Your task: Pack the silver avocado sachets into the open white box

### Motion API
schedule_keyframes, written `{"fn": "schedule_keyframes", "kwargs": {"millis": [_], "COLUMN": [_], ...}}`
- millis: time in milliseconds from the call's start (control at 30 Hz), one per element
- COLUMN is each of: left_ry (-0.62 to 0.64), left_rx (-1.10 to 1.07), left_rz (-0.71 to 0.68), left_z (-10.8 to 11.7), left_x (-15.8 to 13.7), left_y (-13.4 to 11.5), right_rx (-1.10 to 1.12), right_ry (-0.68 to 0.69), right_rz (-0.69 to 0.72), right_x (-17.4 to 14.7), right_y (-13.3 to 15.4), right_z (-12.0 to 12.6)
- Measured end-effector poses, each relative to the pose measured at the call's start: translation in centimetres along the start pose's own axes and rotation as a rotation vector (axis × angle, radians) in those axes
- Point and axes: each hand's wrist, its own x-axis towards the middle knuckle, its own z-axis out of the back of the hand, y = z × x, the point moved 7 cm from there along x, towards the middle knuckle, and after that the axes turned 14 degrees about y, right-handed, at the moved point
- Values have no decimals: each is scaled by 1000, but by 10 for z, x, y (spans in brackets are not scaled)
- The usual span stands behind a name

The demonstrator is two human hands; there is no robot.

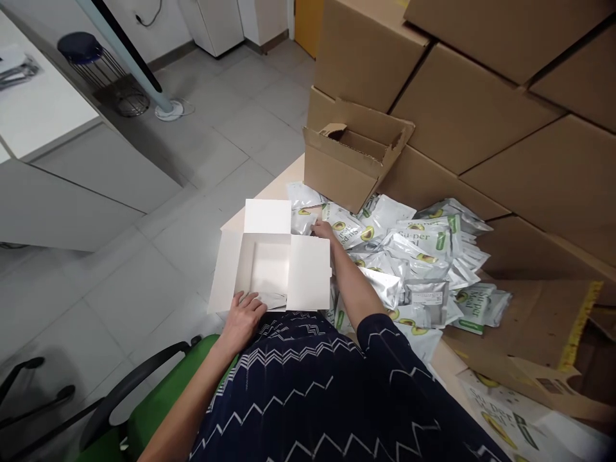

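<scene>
The left hand rests flat on the near flap of the open white box, its grip spread. At 1 o'clock from the box, the right hand pinches 1 silver pouch. It looks light, soft and slippery, so best taken by its flat sealed edge.

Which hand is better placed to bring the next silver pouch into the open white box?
Probably the right hand: it already touches a silver pouch at the edge of the pouch pile, just behind the white box. The left hand rests on the box's near flap, away from the pouches.
</scene>
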Motion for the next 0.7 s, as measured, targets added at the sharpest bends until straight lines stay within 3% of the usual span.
{"fn": "schedule_keyframes", "kwargs": {"millis": [100,200,333,467,533,600,700], "left_ry": [22,67,119,147,159,168,175], "left_rx": [15,23,30,14,-5,-12,-1], "left_rz": [-26,-74,-129,-144,-165,-181,-184], "left_z": [1,4,7,9,10,10,9], "left_x": [3,10,24,37,42,44,45], "left_y": [2,1,-6,-18,-24,-29,-32], "right_rx": [48,51,-20,-18,28,94,135], "right_ry": [-63,-212,-442,-697,-791,-800,-620], "right_rz": [100,236,371,432,512,593,663], "right_x": [-23,-58,-123,-197,-232,-258,-274], "right_y": [-5,-8,-9,-6,0,8,26], "right_z": [20,59,113,150,156,154,132]}}
